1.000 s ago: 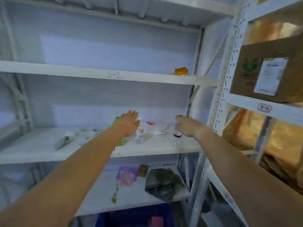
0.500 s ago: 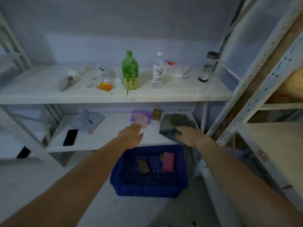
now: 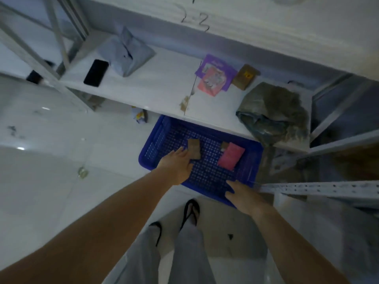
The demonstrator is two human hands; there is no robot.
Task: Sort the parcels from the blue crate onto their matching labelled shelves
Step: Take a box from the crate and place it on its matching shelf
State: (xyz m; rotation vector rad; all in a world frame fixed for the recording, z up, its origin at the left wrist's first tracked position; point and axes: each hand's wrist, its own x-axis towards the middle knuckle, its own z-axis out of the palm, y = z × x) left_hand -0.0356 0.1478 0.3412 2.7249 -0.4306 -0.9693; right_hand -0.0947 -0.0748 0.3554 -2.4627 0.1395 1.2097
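Hands at blue crate [image 3: 152,143]
Left hand [image 3: 176,165], fingers straight, touches flat brown parcel [image 3: 194,149]; right hand [image 3: 245,196] spread, empty.

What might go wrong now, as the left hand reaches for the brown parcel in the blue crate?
1. The fingers of the left hand only reach the edge of the brown parcel; a shallow pinch could slip.
2. The blue crate sits partly under the lower shelf, so a lifting hand may knock its edge.
3. A small brown item lies half hidden behind the pink parcel and may be missed.
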